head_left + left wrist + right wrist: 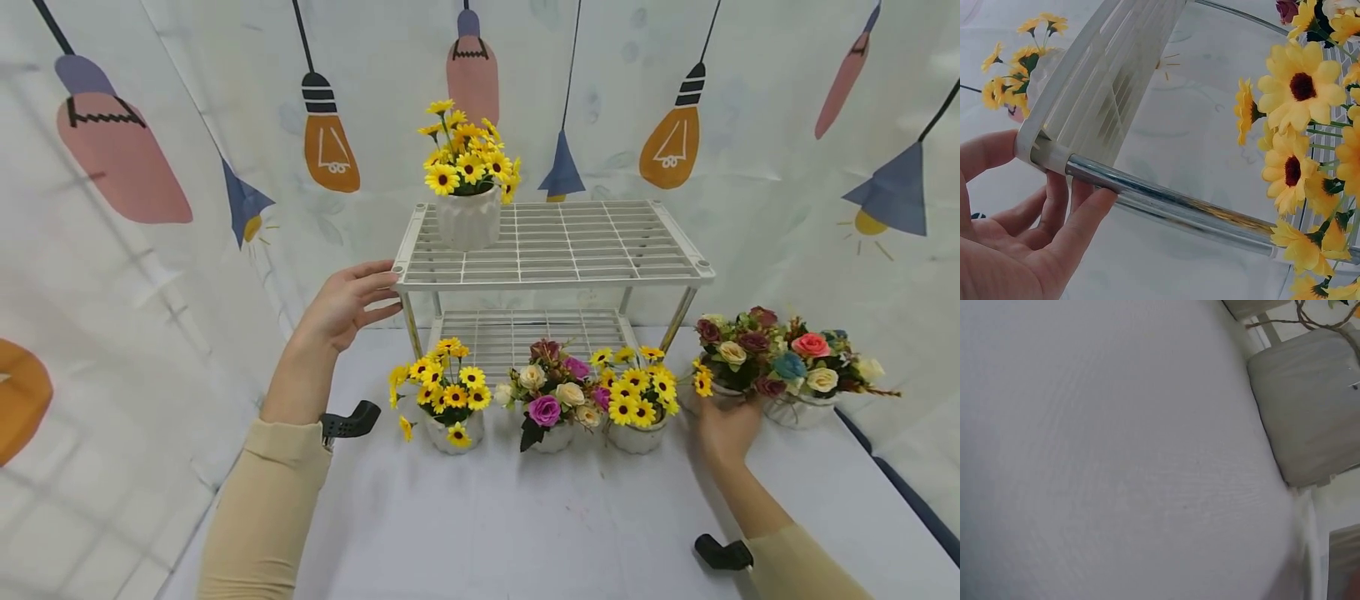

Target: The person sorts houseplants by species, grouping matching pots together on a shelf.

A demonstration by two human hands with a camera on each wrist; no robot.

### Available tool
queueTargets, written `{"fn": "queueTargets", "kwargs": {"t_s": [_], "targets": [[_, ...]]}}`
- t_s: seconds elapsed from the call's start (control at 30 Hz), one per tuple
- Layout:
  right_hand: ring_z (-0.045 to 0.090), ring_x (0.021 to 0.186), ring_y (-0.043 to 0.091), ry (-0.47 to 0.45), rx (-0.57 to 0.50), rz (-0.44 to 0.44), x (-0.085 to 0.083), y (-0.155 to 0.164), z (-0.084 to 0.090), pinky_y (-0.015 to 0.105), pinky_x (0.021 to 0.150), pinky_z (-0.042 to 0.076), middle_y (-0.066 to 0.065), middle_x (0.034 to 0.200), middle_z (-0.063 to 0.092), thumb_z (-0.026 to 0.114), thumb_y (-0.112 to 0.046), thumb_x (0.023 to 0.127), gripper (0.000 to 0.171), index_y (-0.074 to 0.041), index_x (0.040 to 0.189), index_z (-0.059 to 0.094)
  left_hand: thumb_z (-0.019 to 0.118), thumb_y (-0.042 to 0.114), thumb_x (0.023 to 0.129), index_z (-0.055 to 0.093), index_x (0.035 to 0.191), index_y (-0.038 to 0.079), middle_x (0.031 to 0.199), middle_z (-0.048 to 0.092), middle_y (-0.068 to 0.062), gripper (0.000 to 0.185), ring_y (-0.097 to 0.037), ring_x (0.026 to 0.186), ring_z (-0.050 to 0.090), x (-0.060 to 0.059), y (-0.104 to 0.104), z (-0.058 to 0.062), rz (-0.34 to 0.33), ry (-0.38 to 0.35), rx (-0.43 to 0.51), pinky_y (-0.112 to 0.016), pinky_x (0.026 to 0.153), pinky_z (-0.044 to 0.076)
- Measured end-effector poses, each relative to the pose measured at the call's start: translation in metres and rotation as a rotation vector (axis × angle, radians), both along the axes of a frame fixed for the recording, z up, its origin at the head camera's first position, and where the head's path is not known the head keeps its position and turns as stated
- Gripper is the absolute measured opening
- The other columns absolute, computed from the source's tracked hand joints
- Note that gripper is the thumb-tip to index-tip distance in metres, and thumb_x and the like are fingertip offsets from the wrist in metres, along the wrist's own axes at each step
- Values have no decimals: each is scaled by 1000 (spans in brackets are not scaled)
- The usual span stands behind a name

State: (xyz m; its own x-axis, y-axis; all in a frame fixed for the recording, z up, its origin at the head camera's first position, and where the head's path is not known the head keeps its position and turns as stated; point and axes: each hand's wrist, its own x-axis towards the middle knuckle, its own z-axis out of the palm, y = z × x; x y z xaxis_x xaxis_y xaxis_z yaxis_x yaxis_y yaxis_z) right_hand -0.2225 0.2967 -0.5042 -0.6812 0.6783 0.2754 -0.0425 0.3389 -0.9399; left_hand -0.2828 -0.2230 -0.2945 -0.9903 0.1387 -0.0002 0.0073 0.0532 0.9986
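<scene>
My left hand (pixel 347 307) is at the left front corner of a white two-tier wire rack (pixel 577 285). In the left wrist view its fingers and thumb pinch the rack's corner around the metal post (pixel 1166 195). On the right, my right hand (pixel 726 432) grips the white pot of a plant with maroon and cream roses (pixel 738 343), its fingers partly hidden by the pot. Close beside it stands a pot of coral, blue and cream flowers (pixel 821 367). A potted yellow daisy (pixel 468 167) sits on the rack's top tier, towards the left.
Before the rack stand a yellow daisy pot (pixel 450 396), a purple and cream rose pot (pixel 555 400) and another yellow daisy pot (pixel 637 396). The right wrist view shows white tablecloth (pixel 1129 450) and a pale pot (pixel 1310 406). A patterned curtain (pixel 390 150) hangs behind.
</scene>
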Motion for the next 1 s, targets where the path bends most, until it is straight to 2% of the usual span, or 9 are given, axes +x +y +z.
{"fn": "queueTargets", "kwargs": {"t_s": [0.13, 0.27, 0.37, 0.5, 0.6, 0.77, 0.93, 1.0], "targets": [[32, 146, 15, 148, 55, -22, 3, -4, 11, 22, 118, 21, 12, 158, 38, 68, 5, 86, 84, -6, 159, 29, 66, 26, 103, 42, 155, 1, 139, 56, -16, 63, -24, 117, 59, 1, 0, 1, -2, 4, 2, -44, 106, 48], [33, 144, 9, 255, 85, -31, 9, -11, 28, 20, 118, 23, 6, 159, 37, 76, -5, 90, 84, -8, 159, 29, 66, 26, 103, 42, 155, 1, 143, 53, -19, 63, -24, 116, 60, 1, -1, 1, 3, 3, 5, -44, 105, 49], [33, 146, 12, 355, 74, -12, 19, -23, 48, 24, 119, 24, 6, 160, 35, 78, -7, 89, 88, -6, 160, 26, 66, 25, 103, 43, 154, 1, 140, 55, -17, 61, -24, 117, 60, 1, 0, 0, 13, 0, 7, -46, 106, 48], [35, 145, 19, 489, 38, -15, 36, -42, 80, 28, 118, 27, 10, 157, 36, 77, -5, 88, 87, 3, 158, 26, 67, 25, 103, 42, 155, 1, 134, 59, -11, 62, -25, 118, 59, 2, 1, 0, 9, -1, 10, -46, 107, 47], [36, 142, 20, 525, 12, -26, 45, -50, 100, 29, 114, 32, 10, 155, 37, 76, -8, 90, 82, 4, 155, 28, 66, 26, 103, 41, 156, 1, 135, 58, -12, 64, -26, 119, 58, 1, 1, 0, 2, 1, 4, -46, 107, 47], [35, 141, 20, 528, 9, -12, 52, -55, 125, 30, 112, 33, 10, 153, 35, 75, -12, 92, 78, 2, 154, 29, 66, 25, 103, 41, 156, 1, 143, 54, -18, 63, -26, 120, 58, 1, 0, -2, 13, 2, -7, -42, 103, 50], [33, 142, 19, 519, 20, 14, 53, -51, 140, 29, 114, 31, 5, 155, 35, 74, -11, 94, 77, -1, 155, 27, 66, 26, 103, 41, 156, 1, 145, 52, -19, 64, -26, 121, 58, 0, 1, -2, 7, 9, -6, -41, 102, 52], [35, 140, 19, 515, 17, 21, 51, -49, 142, 29, 111, 33, 4, 155, 36, 74, -11, 95, 77, -3, 155, 28, 67, 26, 102, 41, 156, 1, 145, 52, -20, 64, -25, 120, 59, 0, 1, -2, 4, 8, -2, -41, 102, 52]]}}
